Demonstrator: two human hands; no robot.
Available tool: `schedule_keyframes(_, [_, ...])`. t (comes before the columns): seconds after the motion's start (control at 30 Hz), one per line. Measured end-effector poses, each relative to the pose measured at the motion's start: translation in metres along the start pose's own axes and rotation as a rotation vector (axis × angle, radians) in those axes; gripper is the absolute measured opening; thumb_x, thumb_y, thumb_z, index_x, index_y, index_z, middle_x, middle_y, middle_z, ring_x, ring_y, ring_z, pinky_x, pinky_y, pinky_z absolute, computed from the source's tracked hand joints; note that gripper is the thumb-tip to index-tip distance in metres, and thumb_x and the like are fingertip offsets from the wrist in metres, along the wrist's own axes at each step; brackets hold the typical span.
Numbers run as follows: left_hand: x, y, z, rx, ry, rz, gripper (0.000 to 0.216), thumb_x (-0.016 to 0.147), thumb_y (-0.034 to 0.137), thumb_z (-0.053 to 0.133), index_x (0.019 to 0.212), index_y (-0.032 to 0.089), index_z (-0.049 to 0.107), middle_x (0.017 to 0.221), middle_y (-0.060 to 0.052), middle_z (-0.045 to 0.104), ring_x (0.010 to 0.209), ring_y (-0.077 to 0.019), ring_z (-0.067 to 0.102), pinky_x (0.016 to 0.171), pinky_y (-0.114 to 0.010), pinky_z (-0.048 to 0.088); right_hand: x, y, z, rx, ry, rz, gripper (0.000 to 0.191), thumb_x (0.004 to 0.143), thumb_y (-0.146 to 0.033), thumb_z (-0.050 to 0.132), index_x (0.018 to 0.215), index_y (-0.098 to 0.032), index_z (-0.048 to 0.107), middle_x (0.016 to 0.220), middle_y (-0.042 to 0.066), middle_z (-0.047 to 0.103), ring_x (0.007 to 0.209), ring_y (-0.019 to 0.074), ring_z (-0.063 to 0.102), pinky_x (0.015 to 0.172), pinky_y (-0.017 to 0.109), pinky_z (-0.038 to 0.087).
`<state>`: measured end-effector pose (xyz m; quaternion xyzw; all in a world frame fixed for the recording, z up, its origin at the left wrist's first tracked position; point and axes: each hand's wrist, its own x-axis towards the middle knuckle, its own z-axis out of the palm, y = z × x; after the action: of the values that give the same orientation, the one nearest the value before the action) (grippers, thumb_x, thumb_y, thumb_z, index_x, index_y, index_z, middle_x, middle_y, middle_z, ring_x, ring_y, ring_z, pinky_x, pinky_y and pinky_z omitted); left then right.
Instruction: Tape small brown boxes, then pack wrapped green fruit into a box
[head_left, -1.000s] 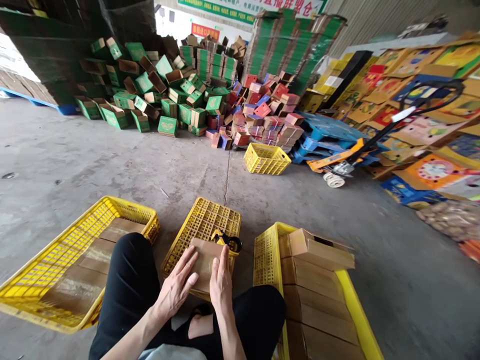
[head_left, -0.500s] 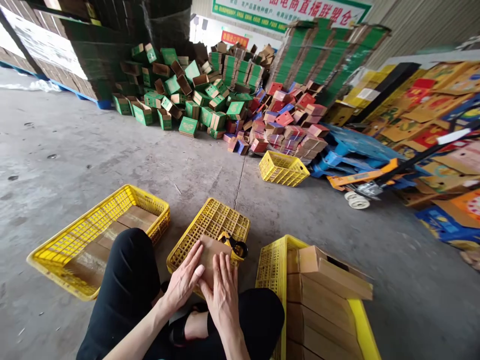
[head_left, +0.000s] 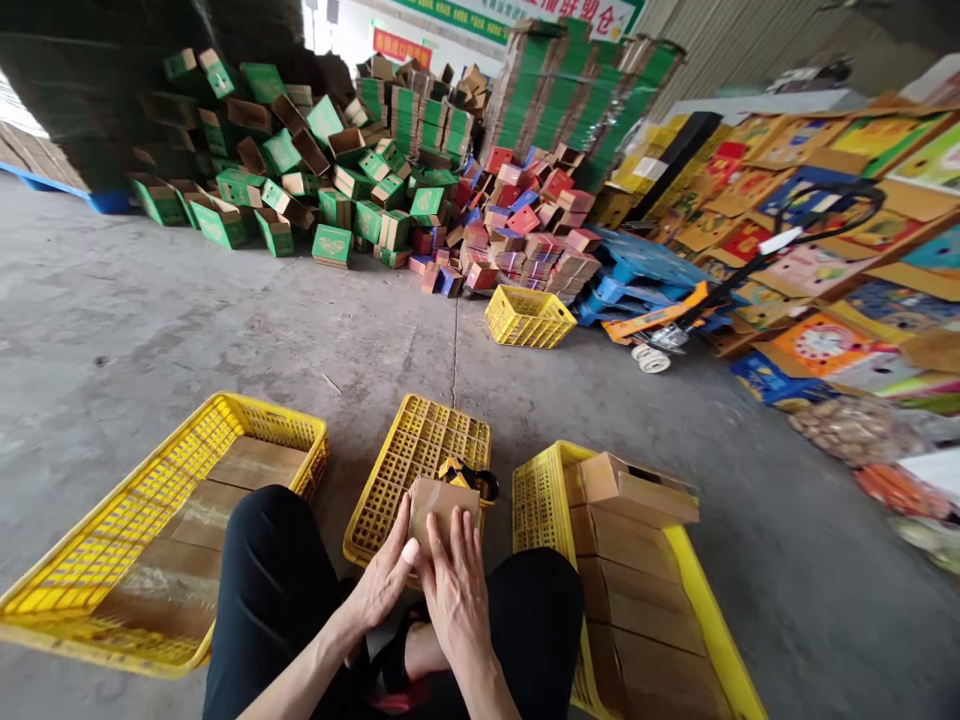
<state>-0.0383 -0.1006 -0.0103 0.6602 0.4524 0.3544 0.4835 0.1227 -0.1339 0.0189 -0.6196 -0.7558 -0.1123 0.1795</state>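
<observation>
A small brown cardboard box (head_left: 444,498) is in front of me, over the near part of an upturned yellow crate (head_left: 420,440). My left hand (head_left: 384,585) holds the box along its left side, fingers straight and together, thumb towards the middle. Across its top my right hand (head_left: 457,595) lies open, fingers outstretched and slightly spread. Just beyond the box, a yellow-and-black tape dispenser (head_left: 480,482) rests on the crate. Both hands hide the box's near side.
To the left, a yellow crate (head_left: 161,470) contains several flat-lying boxes (head_left: 255,462). On the right, another crate (head_left: 541,500) is filled with boxes (head_left: 645,600), one lying across its far end. Farther off are a small yellow crate (head_left: 531,318), an orange pallet jack (head_left: 660,320) and heaped green cartons (head_left: 330,245).
My view has turned to the right and shifted. Both hands stay on the box, with the right hand still flat on its top.
</observation>
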Motion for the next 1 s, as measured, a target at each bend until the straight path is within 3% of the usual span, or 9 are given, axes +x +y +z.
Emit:
schedule_keyframes(0.13, [0.002, 0.003, -0.011, -0.164, -0.091, -0.041, 0.073, 0.108, 0.064, 0.024, 0.17, 0.025, 0.018, 0.173, -0.008, 0.028, 0.162, -0.0257, 0.014, 0.131, -0.052, 0.018, 0.009, -0.014, -0.006, -0.011, -0.028, -0.005, 0.058, 0.106, -0.039, 0.053, 0.162, -0.027, 0.042, 0.164, 0.012, 0.046, 0.153, 0.0412, 0.037, 0.118, 0.062, 0.041])
schedule_keyframes(0.23, [0.002, 0.002, -0.009, -0.307, -0.11, -0.065, 0.077, 0.107, 0.066, 0.031, 0.17, 0.025, 0.017, 0.175, -0.007, 0.022, 0.162, -0.0268, 0.004, 0.132, -0.052, 0.007, 0.018, -0.021, -0.012, -0.014, -0.072, 0.015, 0.059, 0.105, -0.031, 0.052, 0.163, -0.03, 0.04, 0.16, 0.009, 0.051, 0.147, 0.0379, 0.044, 0.12, 0.06, 0.037])
schedule_keyframes(0.53, [0.003, -0.009, 0.003, -0.491, -0.063, -0.059, 0.074, 0.106, 0.065, 0.035, 0.169, 0.029, 0.02, 0.175, -0.004, 0.02, 0.162, -0.0275, 0.006, 0.133, -0.05, 0.006, 0.051, -0.022, -0.013, -0.136, -0.231, 0.046, 0.052, 0.104, -0.037, 0.053, 0.156, -0.036, 0.051, 0.14, 0.013, 0.066, 0.118, 0.038, 0.062, 0.092, 0.057, 0.053])
schedule_keyframes(0.87, [0.002, -0.019, 0.012, -0.455, -0.008, -0.089, 0.071, 0.108, 0.065, 0.025, 0.168, 0.028, 0.025, 0.174, -0.004, 0.025, 0.162, -0.0269, 0.011, 0.132, -0.053, 0.007, 0.018, -0.009, -0.013, 0.094, -0.063, -0.104, 0.062, 0.098, -0.04, 0.065, 0.158, -0.036, 0.048, 0.154, 0.013, 0.056, 0.133, 0.0446, 0.056, 0.106, 0.067, 0.049])
schedule_keyframes(1.0, [0.002, -0.015, 0.01, -0.418, 0.0, -0.076, 0.069, 0.108, 0.063, 0.026, 0.168, 0.028, 0.027, 0.173, -0.003, 0.028, 0.163, -0.0255, 0.012, 0.133, -0.052, 0.007, 0.013, -0.011, -0.011, 0.266, 0.003, -0.104, 0.05, 0.1, -0.027, 0.063, 0.149, -0.033, 0.057, 0.141, 0.009, 0.068, 0.129, 0.0361, 0.062, 0.115, 0.064, 0.047])
